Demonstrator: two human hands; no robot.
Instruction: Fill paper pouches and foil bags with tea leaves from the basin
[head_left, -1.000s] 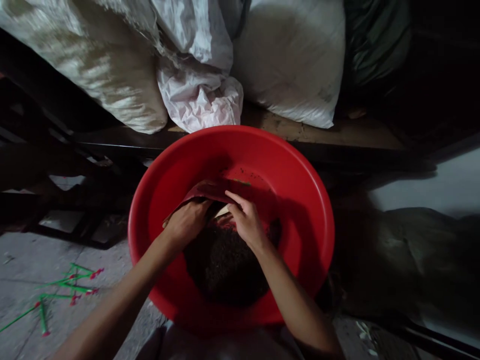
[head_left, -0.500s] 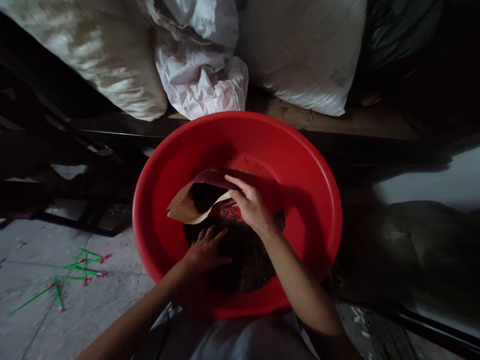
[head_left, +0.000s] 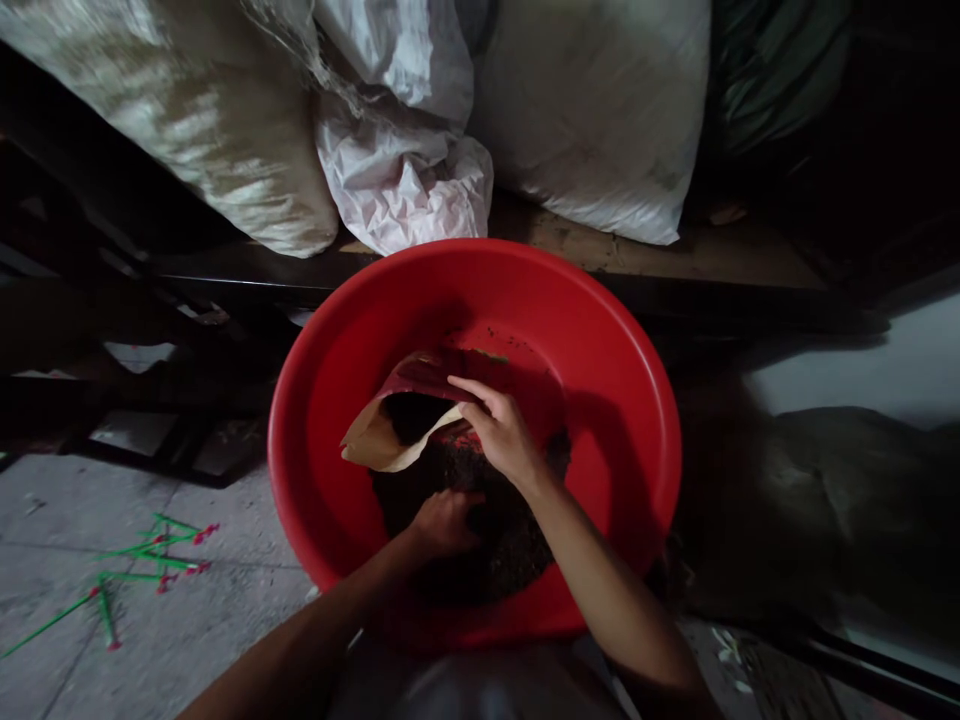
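Fingers (head_left: 471, 386) of my right hand (head_left: 510, 440) have a paper bag (head_left: 422, 375) pinched at its rim, index on the maroon far side, thumb at the tan near edge. Left hand (head_left: 446, 522) is down in dark, soil-like loose material (head_left: 514, 545); its fingertips are hidden, so can't tell if it's clenched on some or slack. Both are inside a red basin (head_left: 637, 360); take that as the dial, 12 at the far side. Bag: around 10 o'clock off centre, tilted, mouth gaping my way; inside is dark, can't tell how full. Loose material: mostly toward 6. Green sticks (head_left: 105, 612) with red ends lie on the floor (head_left: 165, 665) out at 8. Crumpled white sack (head_left: 409, 190) between 11 and 12, bigger pale sack (head_left: 600, 120) at 1, both on the wooden desk (head_left: 675, 262).
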